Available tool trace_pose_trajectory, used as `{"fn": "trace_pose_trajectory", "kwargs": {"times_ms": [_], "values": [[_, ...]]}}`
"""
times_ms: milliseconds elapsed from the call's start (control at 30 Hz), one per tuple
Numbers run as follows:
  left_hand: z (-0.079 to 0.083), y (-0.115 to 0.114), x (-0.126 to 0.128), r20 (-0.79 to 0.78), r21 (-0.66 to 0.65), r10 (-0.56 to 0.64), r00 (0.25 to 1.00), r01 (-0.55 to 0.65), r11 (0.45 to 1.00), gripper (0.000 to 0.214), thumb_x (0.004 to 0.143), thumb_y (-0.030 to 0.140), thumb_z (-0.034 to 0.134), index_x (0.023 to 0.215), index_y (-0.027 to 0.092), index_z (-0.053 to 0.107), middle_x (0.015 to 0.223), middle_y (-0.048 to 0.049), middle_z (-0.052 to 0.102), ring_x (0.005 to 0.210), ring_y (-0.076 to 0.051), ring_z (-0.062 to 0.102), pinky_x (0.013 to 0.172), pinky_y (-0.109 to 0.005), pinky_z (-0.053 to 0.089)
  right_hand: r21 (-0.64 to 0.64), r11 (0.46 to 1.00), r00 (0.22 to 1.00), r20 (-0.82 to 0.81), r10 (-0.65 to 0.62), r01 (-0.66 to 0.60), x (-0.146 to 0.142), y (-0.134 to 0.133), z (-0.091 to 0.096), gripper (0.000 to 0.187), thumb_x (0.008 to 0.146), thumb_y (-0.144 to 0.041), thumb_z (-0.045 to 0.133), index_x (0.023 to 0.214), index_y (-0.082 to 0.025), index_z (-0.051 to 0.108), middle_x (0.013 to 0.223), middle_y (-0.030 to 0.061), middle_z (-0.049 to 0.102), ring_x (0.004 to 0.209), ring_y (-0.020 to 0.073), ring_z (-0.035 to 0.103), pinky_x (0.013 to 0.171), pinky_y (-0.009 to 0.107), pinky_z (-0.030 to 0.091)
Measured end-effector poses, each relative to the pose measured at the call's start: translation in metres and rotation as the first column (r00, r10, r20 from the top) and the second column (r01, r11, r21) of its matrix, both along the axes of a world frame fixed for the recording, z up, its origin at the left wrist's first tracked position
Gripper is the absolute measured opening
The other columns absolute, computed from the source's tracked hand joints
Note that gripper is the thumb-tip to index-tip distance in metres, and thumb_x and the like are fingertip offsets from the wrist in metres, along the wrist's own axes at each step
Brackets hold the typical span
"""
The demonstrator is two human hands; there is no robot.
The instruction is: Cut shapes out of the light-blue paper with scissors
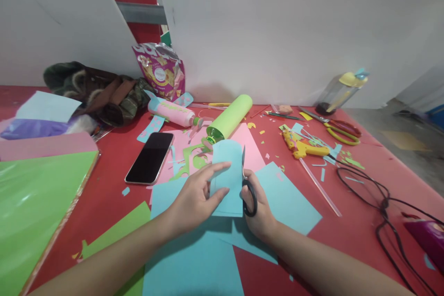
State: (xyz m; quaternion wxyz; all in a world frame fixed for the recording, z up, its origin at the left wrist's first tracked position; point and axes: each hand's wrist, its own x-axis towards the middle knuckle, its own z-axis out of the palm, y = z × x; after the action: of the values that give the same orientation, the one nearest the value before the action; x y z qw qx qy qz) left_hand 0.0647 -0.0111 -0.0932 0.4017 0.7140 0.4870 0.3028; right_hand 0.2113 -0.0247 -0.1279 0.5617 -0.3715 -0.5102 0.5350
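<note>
My left hand point(204, 189) holds a small light-blue piece of paper point(227, 180) upright, thumb and fingers pressed on it. Its top edge is rounded. My right hand point(260, 208) grips black-handled scissors point(250, 198), whose blades stand along the paper's right edge. Beneath both hands lie larger light-blue sheets point(194, 259) on the red table. Just beyond the paper rests a bottle wrapped in light green point(231, 118), its green neck toward me. Left of it lies a pink-wrapped bottle point(171, 112) with blue dotted paper pieces attached.
A phone point(150, 158) lies left of the hands, near packed green sheets point(38, 212). To the right are a yellow glue gun point(303, 145) with a black cable point(383, 203), pliers point(342, 132) and a clear bottle point(342, 92). A snack bag point(161, 71) stands behind. Paper scraps are scattered around.
</note>
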Motion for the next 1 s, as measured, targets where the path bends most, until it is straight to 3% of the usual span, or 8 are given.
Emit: {"fn": "trace_pose_trajectory", "kwargs": {"times_ms": [300, 467, 667, 1000], "values": [[0.0011, 0.0004, 0.0007, -0.007, 0.009, -0.002, 1.0, 0.002, 1.0, 0.04, 0.076, 0.024, 0.049, 0.114, 0.013, 0.049, 0.05, 0.0091, 0.031, 0.04, -0.006, 0.023, 0.037, -0.017, 0.024, -0.006, 1.0, 1.0, -0.022, -0.006, 0.006, 0.0016, 0.0009, -0.0057, 0.025, 0.08, -0.043, 0.049, 0.096, -0.025, 0.054, 0.071, -0.0012, 0.049, 0.06, 0.0109, 0.045, 0.066, 0.022, 0.045], [0.0021, 0.0005, 0.001, -0.008, 0.015, 0.001, 1.0, -0.001, 1.0, 0.04, 0.076, 0.024, 0.048, 0.114, 0.012, 0.049, 0.049, 0.01, 0.027, 0.039, -0.006, 0.021, 0.036, -0.017, 0.021, -0.035, 0.999, 1.0, -0.029, 0.01, -0.011, 0.0007, 0.0011, -0.0065, 0.028, 0.078, -0.046, 0.05, 0.095, -0.024, 0.053, 0.077, 0.0007, 0.053, 0.066, 0.0123, 0.049, 0.069, 0.024, 0.045], [0.0058, 0.001, 0.0003, -0.021, 0.035, 0.0, 1.0, 0.001, 0.999, 0.039, 0.076, 0.025, 0.048, 0.113, 0.013, 0.05, 0.056, 0.0068, 0.039, 0.04, -0.006, 0.023, 0.036, -0.017, 0.024, -0.082, 0.996, 0.998, -0.052, 0.038, -0.042, 0.0006, 0.0004, -0.0065, 0.031, 0.078, -0.047, 0.05, 0.096, -0.023, 0.05, 0.084, 0.0028, 0.056, 0.073, 0.0143, 0.053, 0.072, 0.027, 0.045], [0.0098, 0.0042, -0.0052, -0.023, -0.039, -0.058, 0.998, 0.057, 0.998, 0.04, 0.076, 0.022, 0.048, 0.115, 0.014, 0.047, 0.057, 0.0078, 0.036, 0.04, -0.004, 0.022, 0.037, -0.016, 0.024, -0.147, 0.986, 0.993, -0.097, 0.064, -0.078, 0.0009, 0.0009, -0.0042, 0.034, 0.077, -0.049, 0.051, 0.096, -0.022, 0.046, 0.08, 0.003, 0.056, 0.069, 0.0158, 0.054, 0.062, 0.027, 0.045]]}}
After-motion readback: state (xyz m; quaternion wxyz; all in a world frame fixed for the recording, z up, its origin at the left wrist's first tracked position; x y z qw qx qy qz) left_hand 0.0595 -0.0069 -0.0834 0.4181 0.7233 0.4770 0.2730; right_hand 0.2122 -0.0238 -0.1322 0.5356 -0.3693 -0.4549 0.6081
